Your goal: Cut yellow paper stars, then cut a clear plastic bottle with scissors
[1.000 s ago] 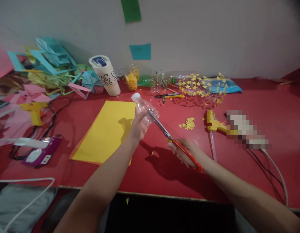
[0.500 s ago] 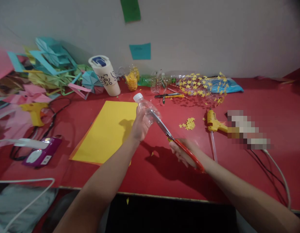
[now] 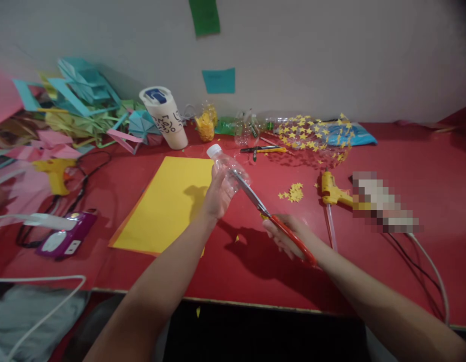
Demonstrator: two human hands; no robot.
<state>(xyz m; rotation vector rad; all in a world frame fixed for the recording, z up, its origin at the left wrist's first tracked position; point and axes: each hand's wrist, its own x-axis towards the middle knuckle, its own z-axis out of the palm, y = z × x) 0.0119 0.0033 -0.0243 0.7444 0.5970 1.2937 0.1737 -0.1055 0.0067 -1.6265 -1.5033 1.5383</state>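
Note:
My left hand point(image 3: 218, 195) is closed around a clear plastic bottle point(image 3: 229, 166) with a white cap, tilted with the cap toward the upper left. The bottle looks like a short top piece. In my right hand point(image 3: 285, 236) are scissors point(image 3: 289, 232) with red handles. Their blades reach up and left to the bottle, and the tips lie at its plastic; whether they are inside or in front of it I cannot tell. Beneath both hands is the red table point(image 3: 251, 274). Right of the bottle lies a small pile of yellow stars point(image 3: 293, 192).
Yellow paper sheets point(image 3: 161, 206) lie left of my hands. A yellow glue gun point(image 3: 333, 191) rests at right, another glue gun point(image 3: 55, 173) at left by a purple power strip point(image 3: 67, 234). Behind stand a white tumbler point(image 3: 165, 120), a cutter knife point(image 3: 265, 149) and a star-covered clear piece point(image 3: 315, 133).
Hardly anything differs. Both hands, the bottle and the scissors keep their places, and the view has shifted very slightly.

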